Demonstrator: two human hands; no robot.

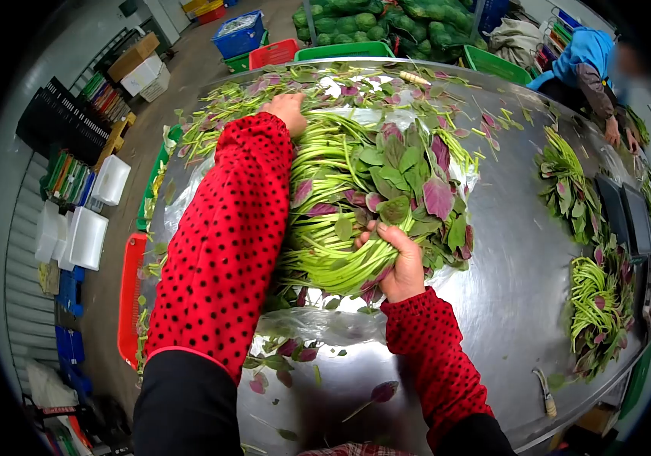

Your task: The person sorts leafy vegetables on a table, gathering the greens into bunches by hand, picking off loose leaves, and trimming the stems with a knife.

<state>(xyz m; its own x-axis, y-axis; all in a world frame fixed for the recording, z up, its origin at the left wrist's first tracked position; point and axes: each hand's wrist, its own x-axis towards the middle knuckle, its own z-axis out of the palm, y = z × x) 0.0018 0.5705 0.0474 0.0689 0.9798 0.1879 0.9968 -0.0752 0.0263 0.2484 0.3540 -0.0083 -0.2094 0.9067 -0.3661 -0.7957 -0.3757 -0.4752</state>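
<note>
- Red dotted sleeves (227,235) lie nearest the camera in the head view, the left one reaching along the near-left side of the heap.
- Leafy stems (325,262), green with purple-and-green leaves (398,163), sit heaped mid-bench (512,311), with clear plastic film (325,323) showing at the near edge.
- Right grip (403,266) is curled round a handful of these stems, thumb on top.
- Left grip (287,114) touches the heap's far-left end; its fingertips are hidden, so I cannot tell whether it grasps anything.
- Stems could slip from the right grip, since it takes in only part of a loose, tangled heap.
- Squeezing too hard might bruise or snap the tender growth.
- If the film slides on the smooth metal, the heap could shift and spread.
- A sleeve brushing the stems might drag some out of line.
- Sweeping left could push scraps over the edge toward the orange crate (129,304).
</note>
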